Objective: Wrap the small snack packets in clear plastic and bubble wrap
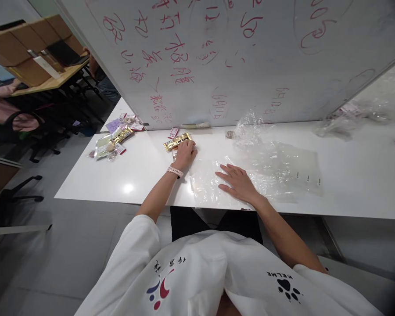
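Observation:
My left hand (185, 154), with a pink band at the wrist, is closed over the right end of a shiny gold packet (175, 142). Its fingers curl down and partly hide the packet and another small gold piece under it. A red-and-white tag (173, 132) lies just behind them. My right hand (237, 181) rests with spread fingers on clear plastic bags (206, 184) laid flat on the white table (85, 182). To its right, a frosted clear bag (307, 164) shows three small marks near its lower edge.
Several small packets (109, 145), some with tags, are heaped at the table's left end. A whiteboard (197, 101) with red writing stands along the back. Crumpled clear plastic (249, 130) sits before it, and more plastic (339, 125) lies right. People sit at a desk far left.

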Demonstrator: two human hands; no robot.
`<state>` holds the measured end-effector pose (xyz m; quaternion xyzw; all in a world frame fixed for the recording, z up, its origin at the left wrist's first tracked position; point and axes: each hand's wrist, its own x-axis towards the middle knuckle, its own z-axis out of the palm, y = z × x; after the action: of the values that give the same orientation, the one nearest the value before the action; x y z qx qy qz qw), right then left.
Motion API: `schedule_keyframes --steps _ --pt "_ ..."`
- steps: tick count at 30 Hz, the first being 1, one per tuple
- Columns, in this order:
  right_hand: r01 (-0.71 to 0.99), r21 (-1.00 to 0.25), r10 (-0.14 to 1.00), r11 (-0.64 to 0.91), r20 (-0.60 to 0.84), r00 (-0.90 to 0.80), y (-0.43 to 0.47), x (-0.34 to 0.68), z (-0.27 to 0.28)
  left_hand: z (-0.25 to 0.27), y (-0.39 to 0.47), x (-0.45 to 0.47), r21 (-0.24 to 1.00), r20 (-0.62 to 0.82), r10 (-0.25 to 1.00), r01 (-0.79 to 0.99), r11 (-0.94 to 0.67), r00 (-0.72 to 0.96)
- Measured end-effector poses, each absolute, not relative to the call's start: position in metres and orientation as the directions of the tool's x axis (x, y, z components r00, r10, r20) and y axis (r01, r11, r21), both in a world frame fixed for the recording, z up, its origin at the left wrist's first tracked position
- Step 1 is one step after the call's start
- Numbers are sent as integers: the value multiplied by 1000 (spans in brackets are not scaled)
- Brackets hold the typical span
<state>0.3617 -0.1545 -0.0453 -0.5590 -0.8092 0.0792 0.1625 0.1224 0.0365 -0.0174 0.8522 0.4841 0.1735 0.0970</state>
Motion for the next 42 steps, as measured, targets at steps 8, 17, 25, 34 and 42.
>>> schedule_keyframes --steps 8,17,25,34,42 --pt "811 -509 957 289 176 -230 -145 353 -48 5 -56 157 458 309 693 536 -709 652" --pt "657 -744 876 120 391 283 -168 377 -21 -24 -121 162 501 237 703 535 -680 671" --pt "669 -606 549 -430 412 727 -237 424 -33 -33 -131 154 528 226 784 604 -597 578" --pt "556 -802 746 -217 231 625 -226 401 18 -36 -134 156 403 170 652 551 -730 739" --pt "486 -805 655 -341 167 737 -217 429 9 -45 -136 188 616 221 679 440 -654 700"
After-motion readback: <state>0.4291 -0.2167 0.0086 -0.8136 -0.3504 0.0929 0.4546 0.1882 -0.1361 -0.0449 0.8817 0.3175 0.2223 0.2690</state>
